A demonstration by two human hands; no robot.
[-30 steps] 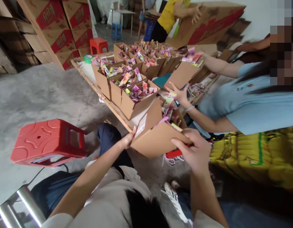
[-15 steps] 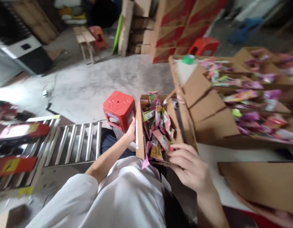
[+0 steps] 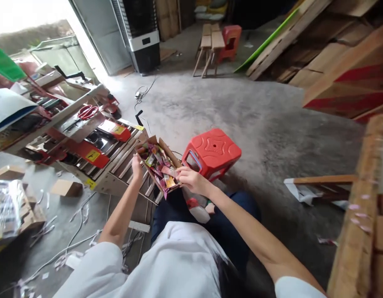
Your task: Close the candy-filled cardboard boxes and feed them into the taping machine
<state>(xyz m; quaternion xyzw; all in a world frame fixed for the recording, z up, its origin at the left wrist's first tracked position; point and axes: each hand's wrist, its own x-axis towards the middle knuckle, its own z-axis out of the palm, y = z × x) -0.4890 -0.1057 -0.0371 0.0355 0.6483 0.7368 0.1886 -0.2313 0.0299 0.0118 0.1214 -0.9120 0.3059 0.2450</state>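
Swung away from the packing table toward the roller conveyor (image 3: 117, 159); carton (image 3: 159, 165) of sachets gripped by left hand (image 3: 136, 164) and right hand (image 3: 188, 179), fingers clamped on its sides.

Head view. Left hand (image 3: 136, 162) grips the left side of an open cardboard box (image 3: 158, 164); right hand (image 3: 189, 180) holds its near right edge, fingers curled over the rim. The box is filled with small coloured sachets (image 3: 160, 167) and sits above the end of a roller conveyor (image 3: 123, 159). A red plastic stool (image 3: 212, 152) stands just beside the box on the concrete floor (image 3: 259, 124). Red scissors (image 3: 87, 111) lie on the machine frame at left. A wooden bench (image 3: 211, 46) stands well apart in the background. At the right edge, blurred, probably a table edge (image 3: 359, 207).
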